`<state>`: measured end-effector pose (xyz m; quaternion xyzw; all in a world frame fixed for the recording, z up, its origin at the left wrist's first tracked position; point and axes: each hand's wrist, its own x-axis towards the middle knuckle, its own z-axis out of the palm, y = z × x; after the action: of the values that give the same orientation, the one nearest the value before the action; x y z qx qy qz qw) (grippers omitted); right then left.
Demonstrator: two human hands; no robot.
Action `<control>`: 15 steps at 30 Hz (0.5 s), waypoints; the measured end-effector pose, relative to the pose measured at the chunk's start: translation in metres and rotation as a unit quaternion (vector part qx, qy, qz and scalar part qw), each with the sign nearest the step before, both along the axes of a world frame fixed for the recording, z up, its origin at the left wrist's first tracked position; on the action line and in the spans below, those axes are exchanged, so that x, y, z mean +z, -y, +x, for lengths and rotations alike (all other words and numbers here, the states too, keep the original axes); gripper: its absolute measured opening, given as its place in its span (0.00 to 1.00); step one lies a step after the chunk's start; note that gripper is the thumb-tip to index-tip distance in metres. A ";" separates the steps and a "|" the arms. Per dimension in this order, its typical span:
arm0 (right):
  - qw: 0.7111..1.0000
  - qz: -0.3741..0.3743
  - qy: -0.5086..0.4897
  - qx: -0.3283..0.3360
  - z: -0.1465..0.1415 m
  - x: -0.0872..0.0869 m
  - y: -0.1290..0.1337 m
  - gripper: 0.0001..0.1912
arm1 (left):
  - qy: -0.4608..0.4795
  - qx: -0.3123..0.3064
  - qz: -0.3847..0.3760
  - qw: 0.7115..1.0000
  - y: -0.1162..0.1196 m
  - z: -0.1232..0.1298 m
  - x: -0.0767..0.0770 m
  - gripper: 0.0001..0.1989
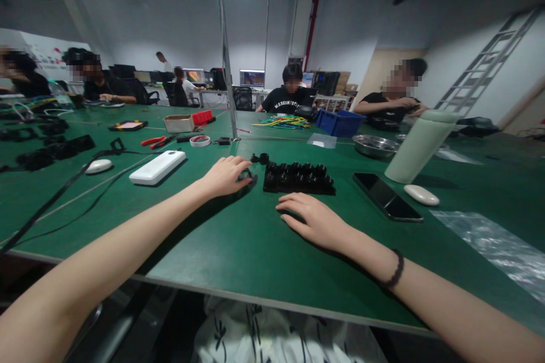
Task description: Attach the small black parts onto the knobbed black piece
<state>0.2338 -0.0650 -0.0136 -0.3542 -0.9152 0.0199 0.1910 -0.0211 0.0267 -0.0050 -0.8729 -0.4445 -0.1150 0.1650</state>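
My left hand rests low over the green table with fingers bent. Between its thumb and fingertips shows a small black part, mostly covered by the fingers. Just beyond those fingertips lie more small black pieces. To their right sits a black block with rows of round, knob-like pieces. My right hand is in front of this block, palm down, thumb apart from the loosely stretched fingers, holding nothing. A dark band circles the right wrist.
Right of the block are a phone, a white oval case, a pale green bottle and a plastic bag. On the left lie a white power bank and a cable. A metal pole rises mid-table; several people sit beyond.
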 end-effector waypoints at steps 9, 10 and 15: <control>1.000 0.006 -0.007 0.008 0.001 0.000 0.000 0.12 | -0.001 0.013 -0.063 0.998 -0.017 -0.006 -0.013 0.21; 1.000 0.007 -0.008 0.008 0.001 0.000 0.000 0.12 | 0.000 0.013 -0.063 0.998 -0.016 -0.005 -0.012 0.21; 1.000 0.014 -0.005 0.012 -0.001 0.000 0.000 0.12 | 0.009 0.014 -0.067 0.998 -0.015 -0.005 -0.012 0.20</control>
<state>0.2329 -0.0653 -0.0134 -0.3402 -0.9188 0.0112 0.2000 -0.0257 0.0416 -0.0175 -0.8744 -0.4652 -0.0908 0.1040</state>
